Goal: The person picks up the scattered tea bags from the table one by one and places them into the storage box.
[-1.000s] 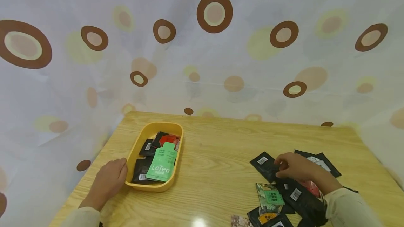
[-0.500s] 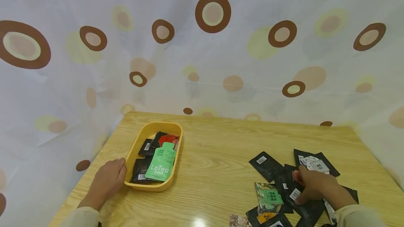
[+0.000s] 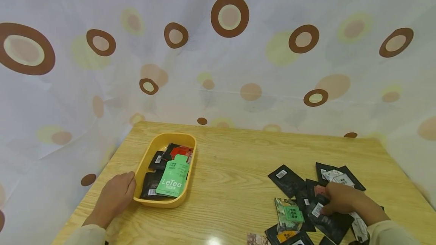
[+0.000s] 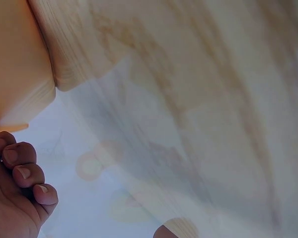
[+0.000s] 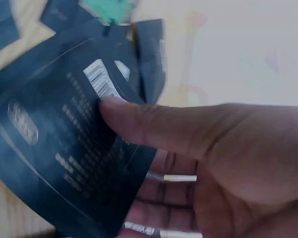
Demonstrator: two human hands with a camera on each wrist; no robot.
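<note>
My left hand [image 3: 117,192] grips the near-left rim of a yellow plastic tray [image 3: 190,175]. In the left wrist view its fingers [image 4: 25,171] curl just below the tray's rim. Black sachets and a green "LeTea" pouch [image 3: 173,177] lie inside the tray. At the right, my right hand [image 3: 344,199] pinches a black sachet with a white barcode [image 3: 330,218]. The right wrist view has the thumb [image 5: 139,119] across the sachet's printed face and the other fingers behind it. More sachets lie beneath and around this hand.
A loose pile of sachets covers the table's right side: a black one [image 3: 286,180] at its left edge, a green-labelled one [image 3: 289,214], an orange-labelled one [image 3: 286,235]. Patterned cloth [image 3: 238,59] rises behind the wooden table [image 3: 225,177].
My right hand has moved from above the black sachets down and right into the pile, and it now holds a black barcoded sachet with one edge lifted. The left hand stays on the tray.
</note>
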